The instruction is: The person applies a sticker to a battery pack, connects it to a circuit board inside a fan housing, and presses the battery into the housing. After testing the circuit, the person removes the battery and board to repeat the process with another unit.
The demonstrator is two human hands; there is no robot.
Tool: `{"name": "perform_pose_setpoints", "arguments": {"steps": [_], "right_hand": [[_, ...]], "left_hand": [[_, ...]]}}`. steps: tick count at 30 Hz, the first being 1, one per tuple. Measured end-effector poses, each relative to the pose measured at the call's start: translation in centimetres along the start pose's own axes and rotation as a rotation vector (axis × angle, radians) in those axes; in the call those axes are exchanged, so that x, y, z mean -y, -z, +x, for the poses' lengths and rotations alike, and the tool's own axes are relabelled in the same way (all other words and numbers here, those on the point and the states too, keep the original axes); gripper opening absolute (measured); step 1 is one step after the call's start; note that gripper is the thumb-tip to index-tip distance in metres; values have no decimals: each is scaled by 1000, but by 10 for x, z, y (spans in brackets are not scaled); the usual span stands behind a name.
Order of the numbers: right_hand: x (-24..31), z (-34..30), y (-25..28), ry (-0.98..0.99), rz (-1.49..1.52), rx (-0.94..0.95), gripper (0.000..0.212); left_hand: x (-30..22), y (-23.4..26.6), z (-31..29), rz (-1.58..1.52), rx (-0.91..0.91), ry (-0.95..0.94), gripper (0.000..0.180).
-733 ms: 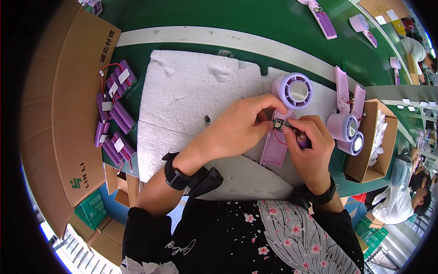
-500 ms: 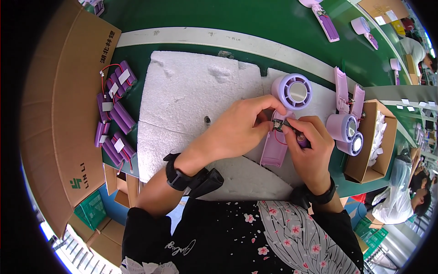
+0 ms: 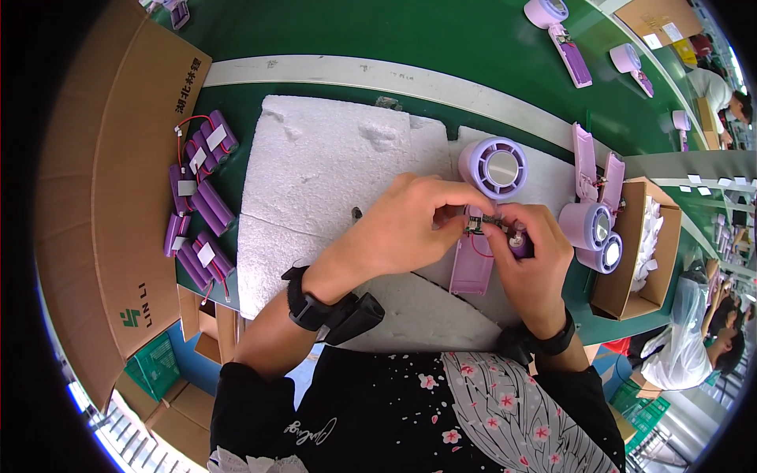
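Your left hand (image 3: 402, 229) pinches the small circuit board (image 3: 475, 224) at the top of the lilac handle shell (image 3: 471, 266); your right hand (image 3: 530, 260) grips a purple battery cell (image 3: 518, 239) beside it. Keep the red wire (image 3: 479, 251) slack, shell flat on the white foam pad (image 3: 315, 173) under your hands.

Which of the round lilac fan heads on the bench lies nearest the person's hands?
The lone fan head on the white foam sheet, just above the left hand; the pair by the cardboard box lies further right.
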State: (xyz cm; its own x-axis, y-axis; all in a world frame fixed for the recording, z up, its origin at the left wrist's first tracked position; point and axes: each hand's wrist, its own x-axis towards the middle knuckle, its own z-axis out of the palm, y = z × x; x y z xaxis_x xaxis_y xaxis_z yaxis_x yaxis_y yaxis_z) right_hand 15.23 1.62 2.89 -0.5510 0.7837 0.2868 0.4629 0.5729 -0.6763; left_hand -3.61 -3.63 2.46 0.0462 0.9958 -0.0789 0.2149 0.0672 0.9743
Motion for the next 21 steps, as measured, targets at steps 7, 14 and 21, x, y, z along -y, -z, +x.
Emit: {"name": "perform_pose_setpoints", "arguments": {"steps": [7, 14, 21], "right_hand": [[-2, 6, 10, -142, 61, 160, 27], [-6, 10, 31, -431, 633, 463, 35], [4, 21, 37, -693, 587, 465, 31]], "left_hand": [[8, -3, 0, 160, -16, -244, 38], [4, 7, -2, 133, 2, -168, 39], [8, 15, -2, 48, -59, -58, 39]]}}
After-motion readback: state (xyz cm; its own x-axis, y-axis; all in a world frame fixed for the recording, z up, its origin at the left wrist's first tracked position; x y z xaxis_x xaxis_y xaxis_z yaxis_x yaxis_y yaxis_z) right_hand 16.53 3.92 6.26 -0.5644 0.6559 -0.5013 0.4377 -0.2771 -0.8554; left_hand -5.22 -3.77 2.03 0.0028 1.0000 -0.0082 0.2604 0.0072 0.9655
